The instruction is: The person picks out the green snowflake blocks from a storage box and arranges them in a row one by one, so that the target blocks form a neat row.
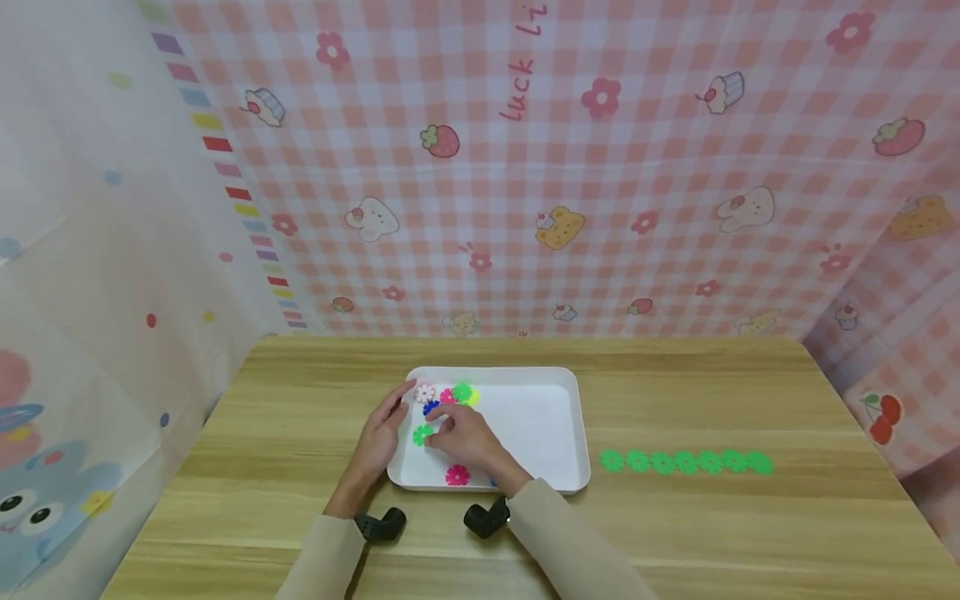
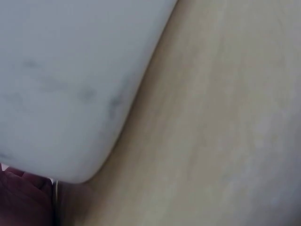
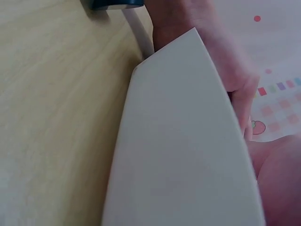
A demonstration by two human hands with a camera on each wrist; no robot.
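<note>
My left hand [image 1: 380,436] lies along the left wall of a white tray [image 1: 532,421], fingers on its rim near the back corner. Over the tray's left half, my right hand [image 1: 462,435] has thumb and index finger apart. Its thumb tip is right at a green snowflake disc [image 1: 423,435], while the index fingertip is near a dark blue disc [image 1: 431,408]. A white disc [image 1: 424,393] lies in the back left corner. Beside it are a pink disc [image 1: 447,397], another green disc [image 1: 462,392] and a yellow disc [image 1: 473,397]. Another pink disc [image 1: 457,475] lies near the front wall.
Right of the tray, a straight row of several green discs [image 1: 686,462] lies on the wooden table [image 1: 675,533]. A bit of blue shows under my right wrist at the tray's front. A pink checked cloth [image 1: 510,192] hangs behind the table.
</note>
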